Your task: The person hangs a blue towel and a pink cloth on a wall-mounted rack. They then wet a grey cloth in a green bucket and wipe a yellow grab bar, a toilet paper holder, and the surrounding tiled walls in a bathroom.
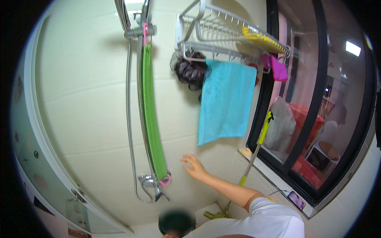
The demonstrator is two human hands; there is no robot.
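Note:
My right hand [195,169] is raised in front of the tiled wall, fingers apart, with nothing in it. To its left, a green cloth strip [153,116] hangs lengthwise along the chrome shower rail, with a pink loop at each end. The shower mixer [150,180] is near the strip's lower end. Above the hand hangs a turquoise towel [227,101], beside a dark mesh bath puff [190,70]. At the bottom edge stands a dark green round container [163,223], partly blurred; a small patch of skin shows there, and whether it is my left hand is unclear.
A metal wire rack [229,26] juts out from the wall above the towel. A mop handle [253,157] leans by the black-framed window [306,125]. On the sill lie a phone [296,200] and a pale round item [246,151]. A glass door [44,166] stands at left.

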